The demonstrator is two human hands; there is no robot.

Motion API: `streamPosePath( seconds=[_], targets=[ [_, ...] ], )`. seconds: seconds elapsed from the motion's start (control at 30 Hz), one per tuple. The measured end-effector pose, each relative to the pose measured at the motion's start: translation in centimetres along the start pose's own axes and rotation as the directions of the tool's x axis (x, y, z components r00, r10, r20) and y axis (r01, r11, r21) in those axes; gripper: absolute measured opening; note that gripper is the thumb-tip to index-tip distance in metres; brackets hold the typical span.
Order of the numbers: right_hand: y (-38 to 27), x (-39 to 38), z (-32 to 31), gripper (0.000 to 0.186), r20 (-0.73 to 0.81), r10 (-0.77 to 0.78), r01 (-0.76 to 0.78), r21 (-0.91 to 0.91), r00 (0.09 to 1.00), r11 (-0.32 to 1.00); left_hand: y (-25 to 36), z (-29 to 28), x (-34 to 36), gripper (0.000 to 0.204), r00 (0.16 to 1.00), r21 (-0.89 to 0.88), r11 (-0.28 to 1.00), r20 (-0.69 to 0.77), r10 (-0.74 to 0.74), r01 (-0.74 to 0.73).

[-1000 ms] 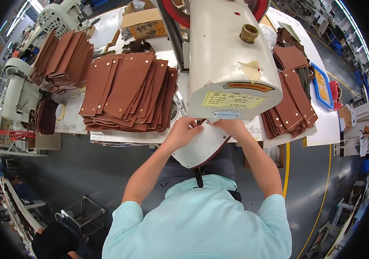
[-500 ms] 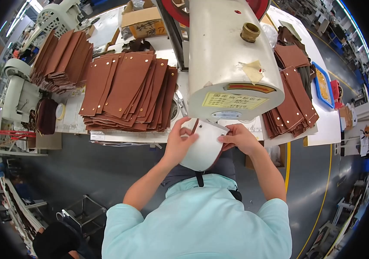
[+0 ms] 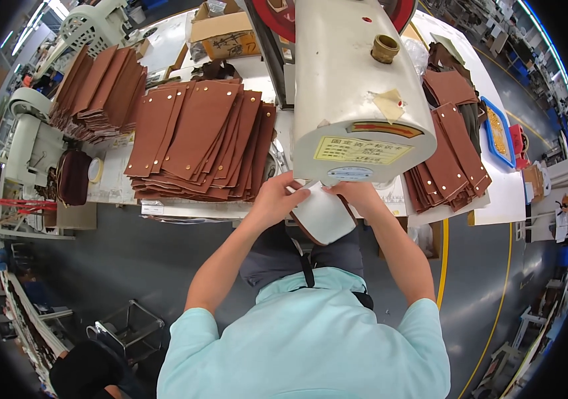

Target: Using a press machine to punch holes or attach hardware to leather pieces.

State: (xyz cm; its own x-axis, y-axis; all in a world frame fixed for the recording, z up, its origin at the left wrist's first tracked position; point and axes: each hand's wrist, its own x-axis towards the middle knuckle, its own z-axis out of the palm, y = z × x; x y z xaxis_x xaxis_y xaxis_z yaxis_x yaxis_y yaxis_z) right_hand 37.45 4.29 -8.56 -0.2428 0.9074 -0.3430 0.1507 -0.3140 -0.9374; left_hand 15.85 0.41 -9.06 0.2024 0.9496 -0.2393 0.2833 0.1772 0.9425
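A leather panel [image 3: 326,221], pale side up with a brown edge, is held below the front of a big cream-coloured machine [image 3: 344,86]. My left hand [image 3: 280,198] pinches its far left corner between thumb and fingers. At the far right corner, my right hand [image 3: 358,195] grips the same panel, its fingertips partly hidden by the machine head. The panel's far edge is under the machine, out of sight, and its near end hangs over my lap.
Left of the machine lies a fanned stack of brown panels [image 3: 197,139] with metal studs; another stack [image 3: 101,90] stands behind it. More studded panels [image 3: 453,149] lie at right, near a blue tray [image 3: 499,133] of small yellowish pieces. A cardboard box [image 3: 227,36] sits at the back.
Both hands have carried the panel away from me, further under the machine head. The panel has turned, its near end swinging right, and the studs seen on it earlier are now hidden.
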Motion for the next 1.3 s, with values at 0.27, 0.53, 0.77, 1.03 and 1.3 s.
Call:
streamPosePath(
  seconds=[0.27, 0.53, 0.77, 1.03, 1.3],
  targets=[
    [0.1, 0.4, 0.0, 0.039, 0.020, -0.076, 0.077, -0.108, 0.997, 0.991, -0.5, 1.8, 2.1, 0.026, 0.993, 0.017, 0.997, -0.086, 0.081, -0.080],
    [-1.4, -1.4, -1.4, 0.034, -0.006, 0.200, -0.199, 0.092, 0.980, 0.976, -1.3, 2.5, 3.2, 0.025, 0.988, 0.006, 0.993, -0.097, 0.118, -0.117],
    [2.1, -7.2, -5.0, 0.026, 0.398, 0.116, 0.068, -0.419, 0.910, 0.905, 0.3, -0.3, -3.3, 0.035, 0.976, -0.318, 0.940, -0.207, 0.060, -0.125],
    [-7.0, -17.2, -19.1, 0.022, -0.133, -0.186, 0.027, -0.739, 0.973, 0.673, 3.3, -6.4, -8.6, 0.022, 0.835, 0.422, 0.832, -0.253, 0.489, -0.359],
    [-7.2, -13.0, -31.8, 0.038, -0.288, -0.884, 0.119, -0.928, 0.367, 0.352, 2.0, -15.3, -6.1, 0.038, 0.779, 0.870, 0.489, -0.345, 0.524, 0.056]
  ],
)
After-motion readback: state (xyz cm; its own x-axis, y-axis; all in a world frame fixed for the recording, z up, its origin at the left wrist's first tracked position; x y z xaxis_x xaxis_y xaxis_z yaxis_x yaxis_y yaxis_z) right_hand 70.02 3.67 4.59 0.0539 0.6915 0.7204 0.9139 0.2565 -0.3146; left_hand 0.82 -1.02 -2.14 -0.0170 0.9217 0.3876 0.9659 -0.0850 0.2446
